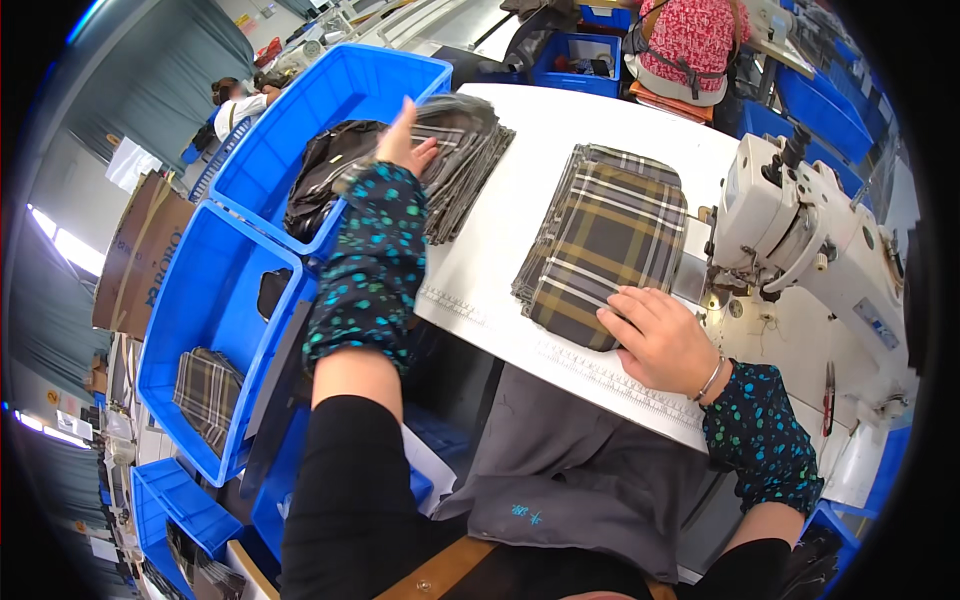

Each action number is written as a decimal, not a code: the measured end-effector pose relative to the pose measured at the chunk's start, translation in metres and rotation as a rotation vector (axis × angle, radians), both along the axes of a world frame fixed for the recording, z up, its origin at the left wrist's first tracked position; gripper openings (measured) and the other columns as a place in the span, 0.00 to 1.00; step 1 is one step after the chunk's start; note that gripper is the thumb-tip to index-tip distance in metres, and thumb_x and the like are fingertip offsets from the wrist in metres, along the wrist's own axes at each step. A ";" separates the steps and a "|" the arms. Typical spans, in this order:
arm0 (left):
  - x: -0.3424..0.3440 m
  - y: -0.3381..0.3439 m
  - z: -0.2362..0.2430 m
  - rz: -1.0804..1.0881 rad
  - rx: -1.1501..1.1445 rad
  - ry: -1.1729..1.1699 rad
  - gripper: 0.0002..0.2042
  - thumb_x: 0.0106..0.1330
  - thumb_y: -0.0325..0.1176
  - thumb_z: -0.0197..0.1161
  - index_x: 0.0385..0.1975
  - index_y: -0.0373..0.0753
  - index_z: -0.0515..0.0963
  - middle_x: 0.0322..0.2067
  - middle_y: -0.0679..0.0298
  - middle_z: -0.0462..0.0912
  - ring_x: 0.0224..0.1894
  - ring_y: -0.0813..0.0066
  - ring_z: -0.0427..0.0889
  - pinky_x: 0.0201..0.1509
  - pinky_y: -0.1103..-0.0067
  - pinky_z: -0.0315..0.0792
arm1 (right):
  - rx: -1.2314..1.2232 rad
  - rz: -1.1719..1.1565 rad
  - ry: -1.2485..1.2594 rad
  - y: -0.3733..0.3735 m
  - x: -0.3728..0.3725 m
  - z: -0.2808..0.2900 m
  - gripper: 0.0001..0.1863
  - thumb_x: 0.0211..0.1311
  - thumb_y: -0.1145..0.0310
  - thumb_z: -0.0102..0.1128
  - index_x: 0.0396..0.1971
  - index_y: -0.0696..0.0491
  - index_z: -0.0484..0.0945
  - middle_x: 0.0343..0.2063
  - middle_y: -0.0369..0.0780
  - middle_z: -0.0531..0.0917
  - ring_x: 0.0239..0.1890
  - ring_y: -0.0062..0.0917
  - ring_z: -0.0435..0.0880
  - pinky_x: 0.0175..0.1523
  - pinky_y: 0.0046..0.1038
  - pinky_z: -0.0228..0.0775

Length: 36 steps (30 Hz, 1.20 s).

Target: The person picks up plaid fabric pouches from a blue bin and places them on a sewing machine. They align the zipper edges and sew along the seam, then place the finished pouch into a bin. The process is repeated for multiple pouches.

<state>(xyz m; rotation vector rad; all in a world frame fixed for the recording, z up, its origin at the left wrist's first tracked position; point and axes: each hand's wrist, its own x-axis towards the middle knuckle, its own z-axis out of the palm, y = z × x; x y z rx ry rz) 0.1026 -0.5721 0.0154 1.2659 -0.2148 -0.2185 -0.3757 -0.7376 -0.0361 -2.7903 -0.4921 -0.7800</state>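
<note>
My left hand (405, 140) is raised at the side of a dark plaid fabric stack (460, 170), its fingers spread; the stack lies at the table's left edge, against a blue bin (240, 190). My right hand (650, 335) rests with loosely extended fingers on the front right of an olive, black and white plaid stack (605, 240) on the white table (500, 120). Right of it stands a white sewing machine (770, 210), with red-handled scissors (829, 400) lying near it.
A second blue bin (170, 300) at left holds plaid pieces (207, 395); further bins lie below and at the back. A cardboard sheet (135, 255) stands behind the left bins. One co-worker (240, 105) sits at back left, another in pink (685, 45) at back right.
</note>
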 end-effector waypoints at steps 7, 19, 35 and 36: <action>-0.055 -0.024 -0.031 0.342 0.544 -0.696 0.40 0.61 0.34 0.78 0.72 0.34 0.64 0.56 0.51 0.78 0.46 0.65 0.83 0.51 0.70 0.79 | -0.087 -0.015 -0.042 -0.006 0.002 -0.002 0.19 0.57 0.74 0.63 0.50 0.59 0.82 0.48 0.43 0.84 0.54 0.37 0.85 0.58 0.35 0.80; -0.212 -0.075 -0.071 -0.743 0.860 -0.321 0.37 0.48 0.55 0.85 0.44 0.23 0.87 0.40 0.50 0.91 0.42 0.66 0.88 0.49 0.73 0.80 | -0.151 0.077 -0.030 0.004 -0.004 -0.002 0.20 0.56 0.76 0.64 0.51 0.62 0.83 0.48 0.45 0.85 0.50 0.38 0.87 0.51 0.35 0.83; -0.193 0.171 0.036 -0.480 0.336 -0.206 0.28 0.59 0.32 0.81 0.60 0.31 0.81 0.52 0.60 0.88 0.54 0.74 0.84 0.61 0.75 0.78 | -0.144 0.010 0.097 0.001 -0.056 -0.017 0.29 0.61 0.69 0.69 0.63 0.58 0.75 0.64 0.54 0.76 0.63 0.53 0.77 0.69 0.54 0.69; -0.192 0.202 0.052 -0.403 0.179 -0.244 0.31 0.57 0.29 0.82 0.62 0.31 0.79 0.50 0.59 0.88 0.49 0.70 0.87 0.56 0.73 0.81 | -0.144 -0.049 0.114 -0.008 -0.068 -0.019 0.31 0.60 0.71 0.69 0.64 0.59 0.74 0.65 0.55 0.75 0.65 0.53 0.76 0.69 0.53 0.68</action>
